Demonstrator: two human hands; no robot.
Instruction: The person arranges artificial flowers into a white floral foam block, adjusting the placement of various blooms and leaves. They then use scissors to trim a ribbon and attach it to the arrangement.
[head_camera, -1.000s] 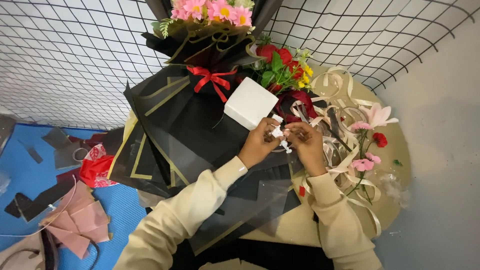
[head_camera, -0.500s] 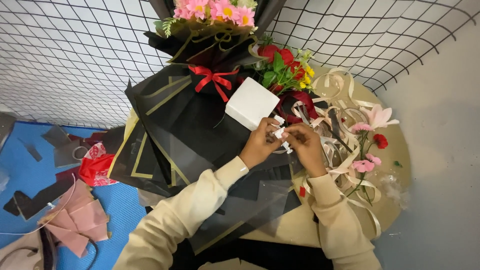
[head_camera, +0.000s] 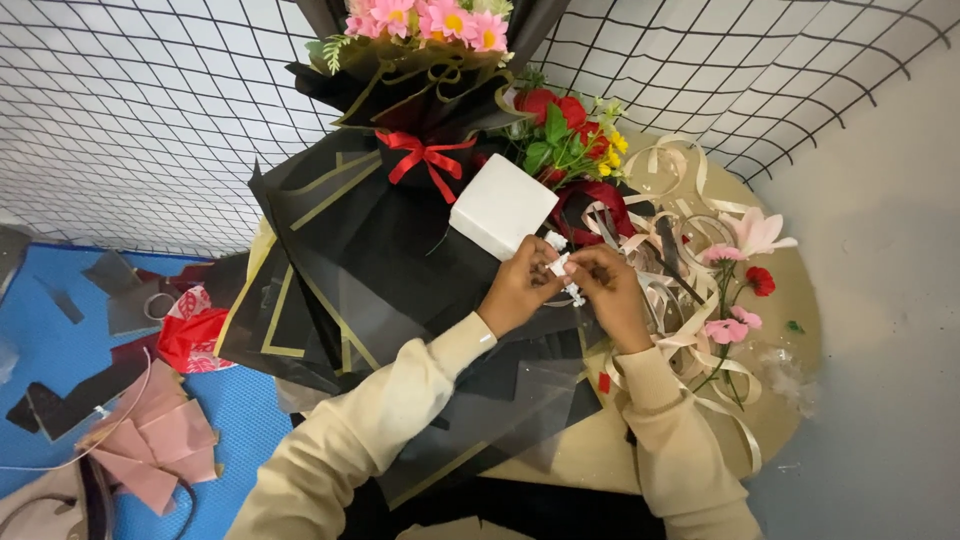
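1. Left hand (head_camera: 518, 287) & right hand (head_camera: 610, 290) are meeting over the black wrapping sheets (head_camera: 370, 260); fingertips of both are pinching a small white strip (head_camera: 560, 266).
2. Strip is sitting between the two sets of fingertips, poking up above them, just below the white box (head_camera: 502, 205).
3. Fingers are closed tight on it.
4. Cream ribbons (head_camera: 690, 330) & pink flowers (head_camera: 728, 330) are lying to the right, on the tan round table (head_camera: 790, 330).

A white square box (head_camera: 502, 205) is lying mid-scene on black wrapping paper (head_camera: 360, 250); a red bag (head_camera: 192, 330) is sitting left.
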